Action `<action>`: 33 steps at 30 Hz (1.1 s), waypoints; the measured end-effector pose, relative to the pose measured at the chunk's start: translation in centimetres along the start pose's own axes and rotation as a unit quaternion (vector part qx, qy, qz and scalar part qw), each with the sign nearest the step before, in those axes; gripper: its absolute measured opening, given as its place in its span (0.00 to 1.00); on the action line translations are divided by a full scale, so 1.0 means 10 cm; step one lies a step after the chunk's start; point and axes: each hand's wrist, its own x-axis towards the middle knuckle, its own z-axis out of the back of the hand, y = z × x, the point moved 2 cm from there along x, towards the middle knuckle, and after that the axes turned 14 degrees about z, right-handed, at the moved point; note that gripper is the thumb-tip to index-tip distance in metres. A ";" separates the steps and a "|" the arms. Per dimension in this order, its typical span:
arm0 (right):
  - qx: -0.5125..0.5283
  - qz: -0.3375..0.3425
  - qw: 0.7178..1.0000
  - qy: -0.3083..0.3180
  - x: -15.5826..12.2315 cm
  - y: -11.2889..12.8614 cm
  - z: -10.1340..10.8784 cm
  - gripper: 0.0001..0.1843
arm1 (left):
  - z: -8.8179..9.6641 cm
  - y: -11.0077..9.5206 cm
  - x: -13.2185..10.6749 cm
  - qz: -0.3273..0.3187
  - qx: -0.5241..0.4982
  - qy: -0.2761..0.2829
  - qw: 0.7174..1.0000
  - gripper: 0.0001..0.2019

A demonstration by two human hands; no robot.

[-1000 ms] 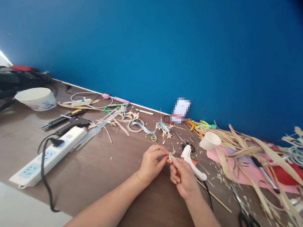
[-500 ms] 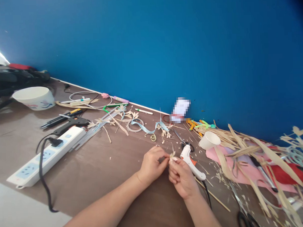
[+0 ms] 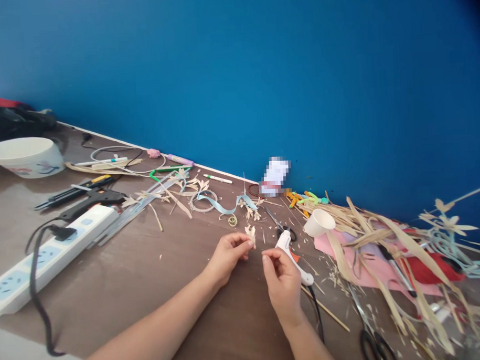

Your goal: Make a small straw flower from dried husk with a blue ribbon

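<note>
Between the thumb and forefinger of my left hand point(image 3: 229, 256) is a small pale flower point(image 3: 250, 233) made of dried strips, its petals pointing up. My right hand point(image 3: 282, 278) is a short way to the right, apart from the flower. Its thumb and forefinger are pinched together, and anything between them is too small to make out. Just beyond that hand lies a white hot glue gun point(image 3: 293, 259) with an orange trigger. Small black-handled scissors point(image 3: 283, 228) lie at the glue gun's far end.
A white power strip point(image 3: 53, 255) with a black plug lies at left, near a black glue gun point(image 3: 91, 202) and a white tub point(image 3: 26, 158). At right are dried strips point(image 3: 367, 228), a paper cup point(image 3: 319, 223) and larger scissors point(image 3: 371, 333). A blue ribbon point(image 3: 225, 209) lies toward the wall.
My hands have come apart. The flower, earlier between both hands, is now in my left hand only, and my right hand has drawn back from it. The view has shifted slightly right.
</note>
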 end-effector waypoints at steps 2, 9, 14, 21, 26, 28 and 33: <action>-0.014 -0.016 1.000 0.001 0.06 0.02 0.06 0.05 | 0.00 0.01 0.01 -0.004 0.006 0.007 1.000 0.10; -0.226 -0.036 0.969 0.090 0.38 0.10 0.65 0.17 | -0.02 0.05 0.04 0.008 0.024 0.020 0.999 0.11; -0.391 -0.064 0.891 0.223 0.36 -0.22 0.98 0.21 | -0.03 0.09 0.06 -0.004 0.049 0.025 0.998 0.11; -0.338 -0.100 0.893 0.281 0.21 -0.43 0.88 0.19 | -0.02 0.09 0.07 0.001 0.050 0.022 0.999 0.10; -0.323 -0.116 0.912 0.226 0.09 -0.27 0.83 0.14 | -0.03 0.06 0.06 0.010 0.056 0.012 0.998 0.11; -0.315 -0.103 0.924 0.188 0.06 -0.17 0.88 0.15 | -0.03 0.06 0.05 0.013 0.061 0.010 0.998 0.11; -0.347 -0.051 0.936 -0.016 0.28 0.02 1.22 0.21 | -0.03 0.06 0.05 0.012 0.063 0.017 0.998 0.11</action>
